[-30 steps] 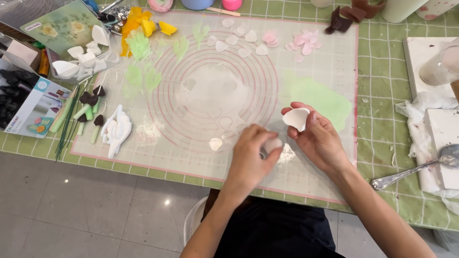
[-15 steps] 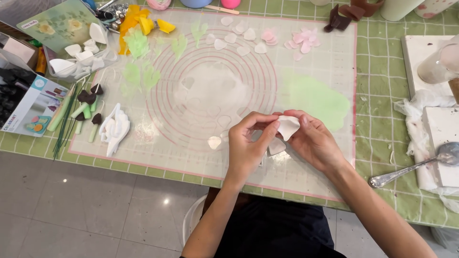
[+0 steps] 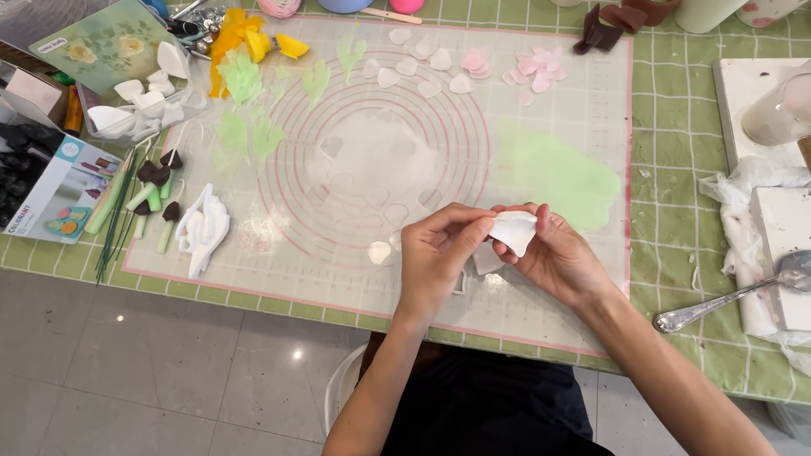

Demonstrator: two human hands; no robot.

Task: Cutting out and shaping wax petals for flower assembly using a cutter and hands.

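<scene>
Now, petal (image 3: 513,230): white, thin, held above the mat's near edge.
Right hand (image 3: 559,257): fingers closed, pinching the petal from the right.
Left hand (image 3: 437,257): thumb and forefinger pinching the petal's left edge.
Mat (image 3: 591,127): clear with red rings, on a green checked table.
Green sheet (image 3: 557,173): flat, just beyond the hands.
Spoon (image 3: 735,295): near the table's right edge.

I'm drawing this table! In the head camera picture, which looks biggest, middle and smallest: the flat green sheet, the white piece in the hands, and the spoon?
1. Flat green sheet, on the mat: clearly largest.
2. Spoon: long but thin, and partly cut off at the picture's edge.
3. White piece, pinched by the left hand and right hand: smallest, though fingers hide some and it is held nearer the camera.
</scene>
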